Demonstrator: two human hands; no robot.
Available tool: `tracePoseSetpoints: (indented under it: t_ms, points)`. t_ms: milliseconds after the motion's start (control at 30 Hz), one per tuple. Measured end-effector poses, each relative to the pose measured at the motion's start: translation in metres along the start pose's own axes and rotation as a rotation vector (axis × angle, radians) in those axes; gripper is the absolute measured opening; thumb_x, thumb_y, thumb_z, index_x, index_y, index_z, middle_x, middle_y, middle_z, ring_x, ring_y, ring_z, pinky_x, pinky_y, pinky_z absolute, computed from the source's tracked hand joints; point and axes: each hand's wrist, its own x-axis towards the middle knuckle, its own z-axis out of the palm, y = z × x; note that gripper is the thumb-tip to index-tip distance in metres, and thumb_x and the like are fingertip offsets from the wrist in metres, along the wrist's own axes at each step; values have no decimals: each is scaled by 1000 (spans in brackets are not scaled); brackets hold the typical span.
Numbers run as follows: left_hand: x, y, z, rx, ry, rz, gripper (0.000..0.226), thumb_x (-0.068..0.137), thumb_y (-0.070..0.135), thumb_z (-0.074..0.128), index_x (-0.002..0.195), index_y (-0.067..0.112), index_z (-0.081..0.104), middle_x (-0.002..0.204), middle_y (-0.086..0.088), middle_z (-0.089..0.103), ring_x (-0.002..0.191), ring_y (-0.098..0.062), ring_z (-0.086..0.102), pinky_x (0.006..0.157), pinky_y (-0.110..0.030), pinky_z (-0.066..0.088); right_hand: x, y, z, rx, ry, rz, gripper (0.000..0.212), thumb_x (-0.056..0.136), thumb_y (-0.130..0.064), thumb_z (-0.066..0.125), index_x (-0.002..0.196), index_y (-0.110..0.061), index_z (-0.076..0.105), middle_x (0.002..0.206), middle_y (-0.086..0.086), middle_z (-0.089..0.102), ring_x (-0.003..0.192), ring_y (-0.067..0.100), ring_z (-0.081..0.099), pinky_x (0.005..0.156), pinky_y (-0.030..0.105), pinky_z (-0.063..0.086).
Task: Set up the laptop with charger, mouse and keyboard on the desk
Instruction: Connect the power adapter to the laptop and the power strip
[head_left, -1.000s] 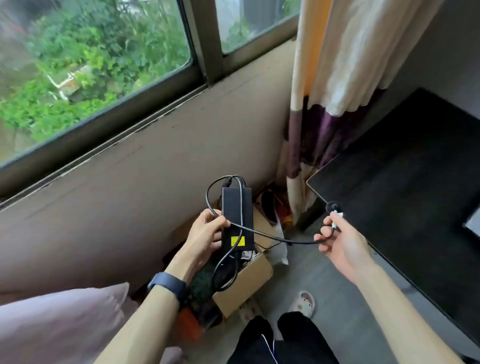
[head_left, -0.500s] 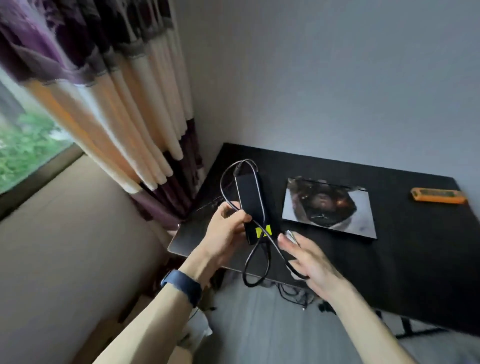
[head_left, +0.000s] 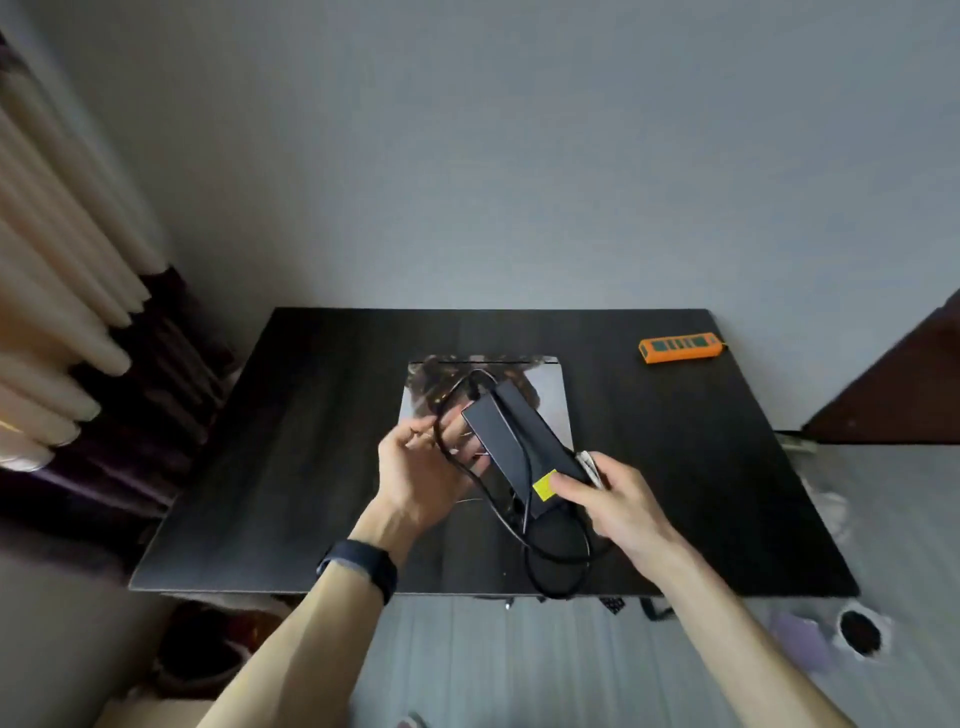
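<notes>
- I look down from the head camera at a dark bench (head_left: 291, 467) set against a grey wall (head_left: 493, 156).
- My left hand (head_left: 421, 473), with a dark band (head_left: 363, 566) on its wrist, is held above the middle of the bench. Its fingers are partly curled around a loop of black cable (head_left: 441, 441).
- My right hand (head_left: 613, 499) pinches the near end of the charger (head_left: 514, 441), thumb on top beside a yellow label (head_left: 545, 486). Something small and pale sits under its fingers; I cannot tell what it is.
- The charger is a long black brick, held in the air and tilted, its far end pointing toward the back edge of the bench.
- More cable hangs below both hands in a loop that reaches the front edge of the bench.
- The laptop (head_left: 550, 395), closed, lies flat on the bench behind the hands, near the middle of the back edge. Its lid carries a dark picture.
- An orange power strip (head_left: 678, 349) lies near the back right corner of the bench, well apart from the laptop.
- A cream and purple curtain (head_left: 62, 291) hangs to the left of the bench.
- Grey floor (head_left: 493, 665) shows below the front edge.
</notes>
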Motion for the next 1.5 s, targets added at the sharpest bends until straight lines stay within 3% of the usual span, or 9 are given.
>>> tracePoseSetpoints:
  t_ms: [100, 200, 300, 533, 733, 933, 1100, 1333, 1500]
  points:
    - [34, 8, -2, 26, 45, -86, 51, 85, 48, 49, 123, 15, 58, 131, -11, 65, 93, -30, 66, 85, -41, 49, -2, 13, -36, 77, 3, 33, 9, 88, -19, 76, 90, -11, 71, 52, -14, 37, 45, 6, 26, 43, 21, 15]
    - [67, -4, 1, 254, 101, -282, 67, 85, 68, 47, 117, 11, 62, 113, -11, 69, 96, -33, 67, 98, -48, 45, 1, 23, -67, 56, 10, 47, 15, 87, -22, 77, 74, -24, 70, 56, -9, 29, 50, 10, 20, 44, 25, 13]
    - [90, -19, 17, 359, 118, -361, 85, 75, 70, 62, 132, 8, 58, 131, -15, 59, 116, -35, 56, 104, -51, 41, 9, 19, -90, 29, -46, 39, 2, 88, -16, 76, 87, -18, 76, 66, -8, 66, 57, 9, 58, 49, 18, 40]
    - [153, -11, 41, 207, 67, -113, 14, 93, 21, 57, 94, 7, 59, 68, -5, 61, 54, -14, 63, 49, -19, 47, 52, 19, -133, -100, 177, 3, 12, 84, -24, 81, 86, -15, 72, 76, -5, 72, 71, 6, 64, 64, 16, 46]
    - [199, 20, 31, 249, -42, 6, 11, 91, 6, 60, 97, 15, 57, 91, -4, 58, 45, -6, 38, 39, -18, 30, 102, 24, -148, -362, 257, 32, 22, 82, -42, 80, 92, -23, 71, 89, -1, 74, 88, 17, 70, 86, 40, 53]
    - [235, 51, 21, 293, 279, 216, 27, 86, -7, 64, 107, 11, 62, 113, -19, 71, 104, -30, 69, 92, -41, 55, 140, 31, -150, -446, 333, 71, 20, 82, -38, 80, 96, -29, 71, 87, -10, 73, 86, 5, 67, 78, 29, 51]
    - [263, 69, 14, 594, 278, 194, 26, 91, -8, 60, 112, 6, 64, 104, -11, 74, 93, -18, 71, 73, -21, 56, 157, 48, -162, -445, 358, 125, 23, 81, -36, 82, 99, -27, 71, 88, -11, 73, 84, 5, 68, 71, 23, 48]
    - [282, 13, 33, 716, 318, 94, 34, 80, 2, 76, 111, 3, 63, 97, -12, 72, 81, -23, 66, 72, -31, 55, 176, 62, -192, -313, 330, 157, 30, 80, -39, 81, 78, -12, 68, 77, 11, 68, 75, 31, 65, 72, 42, 52]
    - [291, -42, 57, 744, 226, -126, 38, 87, 16, 74, 120, 16, 54, 103, -5, 74, 80, -23, 70, 65, -32, 48, 186, 59, -221, -17, 297, 226, 23, 82, -30, 81, 76, -12, 67, 68, 2, 62, 68, 20, 59, 62, 31, 45]
